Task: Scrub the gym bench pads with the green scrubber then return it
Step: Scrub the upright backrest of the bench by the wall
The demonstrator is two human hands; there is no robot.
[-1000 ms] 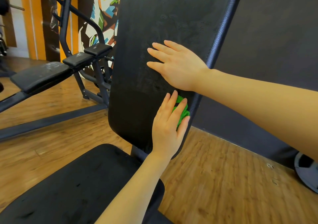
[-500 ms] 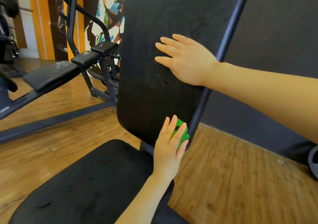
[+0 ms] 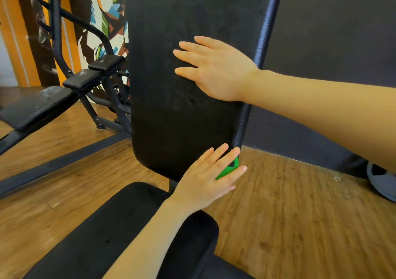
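Green scrubber (image 3: 230,169) is moved down to back pad (image 3: 184,116) bottom corner, pressed by flat left hand (image 3: 205,180); right hand (image 3: 216,71) is laid flat, wide, above.

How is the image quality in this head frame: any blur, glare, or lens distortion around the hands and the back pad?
Head view: even indoor light, no harsh glare; the upright black textured back pad shows a dull sheen. The flat right hand is sharp. The left hand covering the green scrubber is slightly soft at the fingertips. Wide-angle distortion stretches the right forearm at the frame edge, and the wooden floor smears there.
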